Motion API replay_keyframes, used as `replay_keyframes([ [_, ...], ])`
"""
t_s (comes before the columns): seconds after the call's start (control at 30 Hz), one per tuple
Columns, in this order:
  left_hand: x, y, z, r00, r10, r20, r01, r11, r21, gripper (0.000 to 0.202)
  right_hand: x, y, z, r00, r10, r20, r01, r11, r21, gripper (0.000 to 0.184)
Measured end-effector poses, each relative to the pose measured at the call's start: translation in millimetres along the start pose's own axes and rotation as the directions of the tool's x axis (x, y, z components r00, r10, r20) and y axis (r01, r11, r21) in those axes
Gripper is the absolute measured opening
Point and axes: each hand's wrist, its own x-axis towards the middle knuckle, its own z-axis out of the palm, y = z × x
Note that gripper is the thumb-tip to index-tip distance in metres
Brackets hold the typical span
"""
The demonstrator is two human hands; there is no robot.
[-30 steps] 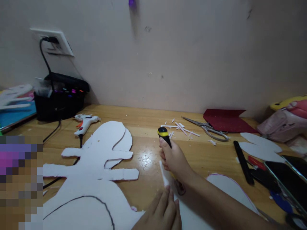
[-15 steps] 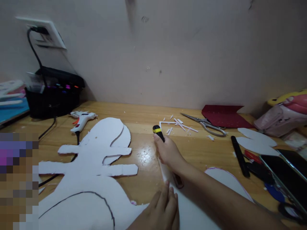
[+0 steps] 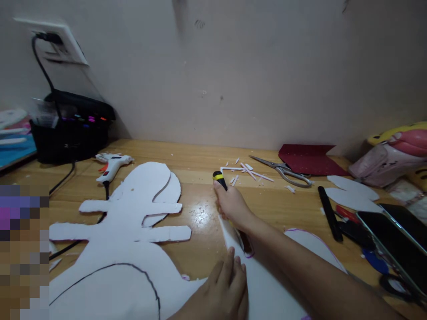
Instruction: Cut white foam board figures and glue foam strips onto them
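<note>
My right hand (image 3: 231, 205) is closed round a black and yellow utility knife (image 3: 219, 179), its end pointing away from me, over the tip of a white foam-board piece (image 3: 263, 289) on the wooden table (image 3: 200, 178). The blade is hidden under the hand. My left hand (image 3: 223, 289) lies flat on that same piece, fingers together and stretched toward the knife. To the left lies a large white cut-out figure (image 3: 133, 213) with arm-like strips and a black drawn curve.
A white glue gun (image 3: 111, 165) and a black case of markers (image 3: 71, 129) sit at the back left, with a cord to a wall socket (image 3: 53, 40). Scissors (image 3: 283, 171), white scraps (image 3: 245, 170), dark red paper (image 3: 310, 159), white ovals (image 3: 353, 193), a phone (image 3: 393, 242) lie at the right.
My right hand with the knife has slid a little farther away along the foam-board edge. The left hand stays pressed on the piece. The view has tilted slightly.
</note>
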Motion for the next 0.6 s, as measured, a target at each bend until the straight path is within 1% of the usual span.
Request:
replay_keyframes([
  [0.07, 0, -1, -1.1, 1.000, 0.016, 0.024, -0.016, 1.000, 0.003, 0.034, 0, -1, 0, 1.000, 0.003, -0.001, -0.003, 1.000, -0.014, 0.033],
  [0.13, 1, -2, -2.4, 1.000, 0.013, 0.027, -0.013, 1.000, 0.010, 0.033, 1, -3, 0, 1.000, 0.008, -0.001, -0.008, 1.000, -0.027, 0.033],
  [0.23, 3, -2, -4.2, 0.999, -0.002, -0.039, 0.003, 1.000, 0.027, 0.031, 2, -3, 0, 1.000, 0.016, -0.007, -0.017, 0.999, -0.043, 0.035],
  [0.3, 3, -2, -4.9, 0.999, -0.002, -0.054, 0.004, 0.999, 0.037, 0.030, 4, -4, 0, 1.000, 0.022, -0.014, -0.023, 0.998, -0.051, 0.035],
  [0.47, 1, 0, -2.7, 0.999, 0.037, 0.030, -0.038, 0.999, 0.022, 0.032, 11, -5, 2, 0.999, 0.040, -0.024, -0.042, 0.997, -0.064, 0.036],
  [0.6, 0, -1, 0.9, 0.999, 0.032, 0.017, -0.033, 0.999, 0.006, 0.033, 17, -8, 4, 0.999, 0.050, -0.016, -0.051, 0.996, -0.076, 0.038],
])
